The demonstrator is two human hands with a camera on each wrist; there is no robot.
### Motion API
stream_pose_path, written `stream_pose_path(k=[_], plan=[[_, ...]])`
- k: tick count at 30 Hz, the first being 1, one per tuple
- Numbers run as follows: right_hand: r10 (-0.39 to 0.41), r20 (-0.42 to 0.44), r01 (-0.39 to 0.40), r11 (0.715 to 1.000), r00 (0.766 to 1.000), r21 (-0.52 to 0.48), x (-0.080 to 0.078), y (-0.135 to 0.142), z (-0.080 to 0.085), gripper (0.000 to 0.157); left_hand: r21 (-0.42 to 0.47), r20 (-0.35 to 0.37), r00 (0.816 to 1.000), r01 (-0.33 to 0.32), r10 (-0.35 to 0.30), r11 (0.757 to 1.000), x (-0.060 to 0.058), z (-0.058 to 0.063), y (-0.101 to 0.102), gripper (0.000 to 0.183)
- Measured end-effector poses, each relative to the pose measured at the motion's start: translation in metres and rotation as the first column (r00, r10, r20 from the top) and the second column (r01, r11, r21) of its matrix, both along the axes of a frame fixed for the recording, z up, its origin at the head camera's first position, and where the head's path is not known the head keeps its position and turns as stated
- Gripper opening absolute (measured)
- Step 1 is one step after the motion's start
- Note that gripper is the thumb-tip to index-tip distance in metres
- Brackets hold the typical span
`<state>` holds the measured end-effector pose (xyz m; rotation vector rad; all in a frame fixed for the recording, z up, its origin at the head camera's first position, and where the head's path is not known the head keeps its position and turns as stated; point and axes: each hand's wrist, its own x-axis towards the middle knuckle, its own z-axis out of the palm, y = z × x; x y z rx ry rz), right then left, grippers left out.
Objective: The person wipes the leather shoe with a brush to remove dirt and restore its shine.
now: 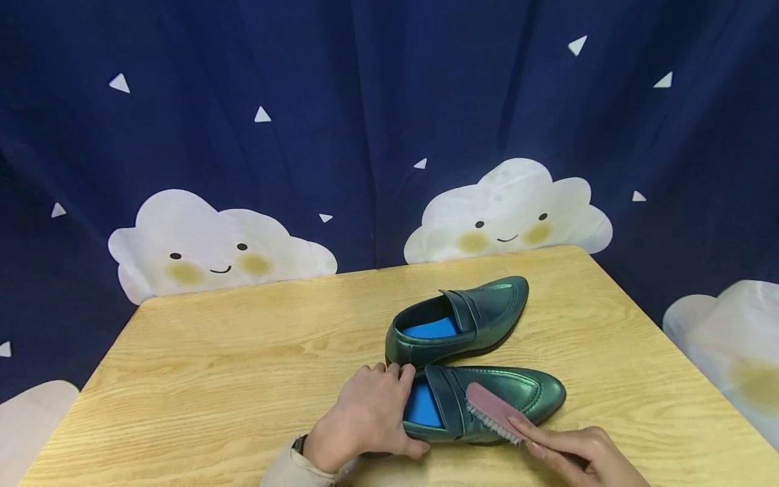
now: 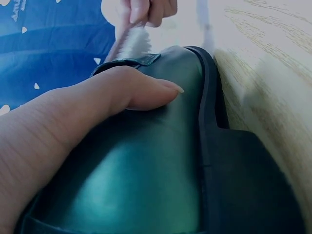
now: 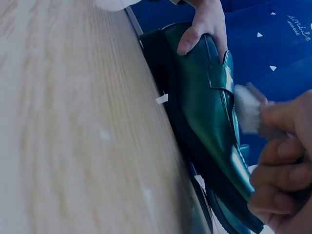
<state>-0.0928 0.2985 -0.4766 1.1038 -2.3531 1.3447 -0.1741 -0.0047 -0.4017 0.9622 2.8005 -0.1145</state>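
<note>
A dark green penny loafer [image 1: 541,396] with a blue insole lies on the table, its toe pointing right. My left hand [image 1: 368,412] grips it around the heel. In the left wrist view the thumb [image 2: 146,95] presses along the shoe's green side [image 2: 146,180]. My right hand [image 1: 581,450] holds a pink-backed brush [image 1: 494,408] by its near end. The pale bristles [image 3: 247,109] face the loafer, right at its strap and upper in the right wrist view. Part of the heel is hidden under my left hand.
The matching green loafer [image 1: 499,311] stands just behind, angled toward the back right. Both are on a light wooden table [image 1: 243,358]. A dark blue curtain [image 1: 304,135] with smiling white clouds hangs behind the table's far edge.
</note>
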Motion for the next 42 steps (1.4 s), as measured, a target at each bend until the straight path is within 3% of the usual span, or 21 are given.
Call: stream_pose_path(k=[5, 9, 11, 14, 16, 19, 22, 26, 30, 33, 35, 37, 40, 42], plan=[[0.091, -0.04, -0.093, 0.995, 0.995, -0.034, -0.002, -0.002, -0.002, 0.059, 0.0, -0.001, 1.0, -0.001, 0.001, 1.0, 0.0, 0.001, 0.0, 0.093], [0.115, -0.042, -0.116, 0.993, 0.993, -0.036, -0.001, -0.004, -0.001, 0.059, 0.005, 0.001, 1.0, -0.003, 0.003, 1.0, 0.0, 0.001, 0.0, 0.093], [0.081, -0.032, -0.082, 0.997, 0.996, -0.008, -0.001, -0.004, 0.001, 0.058, 0.011, -0.005, 1.0, -0.003, 0.003, 1.0, 0.0, 0.001, 0.0, 0.093], [-0.116, -0.055, 0.121, 0.988, 0.992, 0.099, 0.001, -0.002, 0.006, 0.055, 0.018, -0.012, 1.0, -0.004, 0.004, 1.0, -0.001, 0.002, 0.0, 0.091], [-0.297, -0.101, 0.312, 0.928, 0.95, 0.205, 0.003, 0.001, 0.009, 0.051, 0.019, -0.011, 1.0, -0.004, 0.004, 1.0, -0.001, 0.002, 0.0, 0.09], [-0.533, -0.208, 0.572, 0.752, 0.82, 0.328, 0.004, 0.005, 0.013, 0.046, 0.018, -0.011, 1.0, -0.002, 0.002, 1.0, -0.001, 0.002, 0.0, 0.089], [-0.65, -0.285, 0.707, 0.613, 0.705, 0.353, 0.005, 0.009, 0.015, 0.047, 0.017, -0.001, 1.0, -0.005, 0.005, 1.0, 0.0, 0.002, 0.0, 0.09], [-0.731, -0.289, 0.777, 0.511, 0.618, 0.369, 0.009, 0.012, 0.017, 0.049, 0.015, 0.016, 1.0, -0.009, 0.009, 1.0, 0.001, 0.001, 0.0, 0.091], [-0.776, -0.255, 0.792, 0.454, 0.577, 0.409, 0.011, 0.013, 0.02, 0.049, 0.022, 0.01, 1.0, -0.009, 0.008, 1.0, 0.002, 0.001, 0.0, 0.091], [-0.759, -0.259, 0.783, 0.482, 0.597, 0.393, 0.011, 0.011, 0.02, 0.048, 0.027, 0.005, 1.0, -0.008, 0.008, 1.0, 0.002, 0.002, 0.0, 0.089], [-0.726, -0.254, 0.756, 0.533, 0.639, 0.38, 0.01, 0.008, 0.018, 0.047, 0.029, 0.01, 1.0, -0.01, 0.009, 1.0, 0.002, 0.002, -0.001, 0.089], [-0.673, -0.231, 0.701, 0.599, 0.703, 0.388, 0.01, 0.004, 0.016, 0.047, 0.027, 0.016, 1.0, -0.012, 0.012, 1.0, 0.002, 0.002, -0.001, 0.089], [-0.557, -0.151, 0.568, 0.731, 0.817, 0.38, 0.01, -0.002, 0.014, 0.045, 0.025, 0.02, 1.0, -0.016, 0.016, 1.0, 0.001, 0.002, 0.0, 0.09], [-0.462, -0.1, 0.465, 0.809, 0.881, 0.359, 0.01, -0.004, 0.013, 0.045, 0.023, 0.021, 1.0, -0.018, 0.017, 1.0, 0.001, 0.002, 0.0, 0.09]])
